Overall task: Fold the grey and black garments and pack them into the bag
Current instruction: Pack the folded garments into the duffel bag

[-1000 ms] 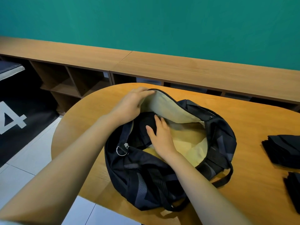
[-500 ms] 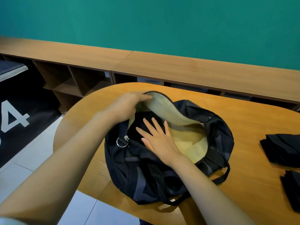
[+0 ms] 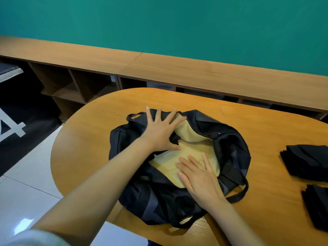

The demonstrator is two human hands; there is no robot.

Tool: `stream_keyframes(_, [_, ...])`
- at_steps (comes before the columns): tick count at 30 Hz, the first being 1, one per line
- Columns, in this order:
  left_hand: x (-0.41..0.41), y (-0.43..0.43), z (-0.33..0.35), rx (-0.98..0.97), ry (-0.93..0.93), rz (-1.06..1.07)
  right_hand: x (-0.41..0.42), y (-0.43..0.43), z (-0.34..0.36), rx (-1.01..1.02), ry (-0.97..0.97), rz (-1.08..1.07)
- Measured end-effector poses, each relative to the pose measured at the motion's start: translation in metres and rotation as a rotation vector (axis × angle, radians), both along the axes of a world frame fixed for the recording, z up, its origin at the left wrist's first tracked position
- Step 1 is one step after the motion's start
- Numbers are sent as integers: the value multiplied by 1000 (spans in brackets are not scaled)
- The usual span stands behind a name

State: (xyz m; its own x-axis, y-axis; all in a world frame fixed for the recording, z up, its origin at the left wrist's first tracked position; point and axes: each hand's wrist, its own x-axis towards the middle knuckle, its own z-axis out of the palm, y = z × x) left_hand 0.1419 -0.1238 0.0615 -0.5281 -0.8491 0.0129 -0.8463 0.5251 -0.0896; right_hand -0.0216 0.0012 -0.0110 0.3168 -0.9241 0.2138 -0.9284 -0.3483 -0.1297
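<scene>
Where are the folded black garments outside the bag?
Head view, far right: the farther black garment lies on the table, right of the bag; the nearer black garment lies just in front.

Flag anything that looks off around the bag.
Nothing spilled or damaged. The bag lies slumped, its tan lining showing at the mouth, left hand and right hand flat on it. Two folded black garments sit outside it.

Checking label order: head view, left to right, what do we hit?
White floor number → left hand → right hand → folded black clothes. Bag spans both hands, so left out.
</scene>
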Motion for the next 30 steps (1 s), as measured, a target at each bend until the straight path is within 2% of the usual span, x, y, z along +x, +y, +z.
stream_keyframes(2, [-3,-6,-8,89,-50,-15,-1,1,-4,24,2,-27])
stream_keyframes(5, [-6,-10,-13,206,27,-40,-2,3,-7,29,-15,-51])
stream_keyframes(13, [-53,-7,-14,256,111,-155,-40,24,-8,53,11,-177])
stream_keyframes(19, [-114,4,-12,245,73,-248,-84,45,-7,86,-6,-281])
stream_keyframes(22, [-136,13,-11,203,-25,-276,-100,54,-7,77,-46,-303])
stream_keyframes(25, [-136,17,-10,75,-157,-278,-108,58,-9,62,-57,-316])
stream_keyframes(30, [-116,19,-14,-52,-213,-242,-110,58,-11,56,-63,-323])
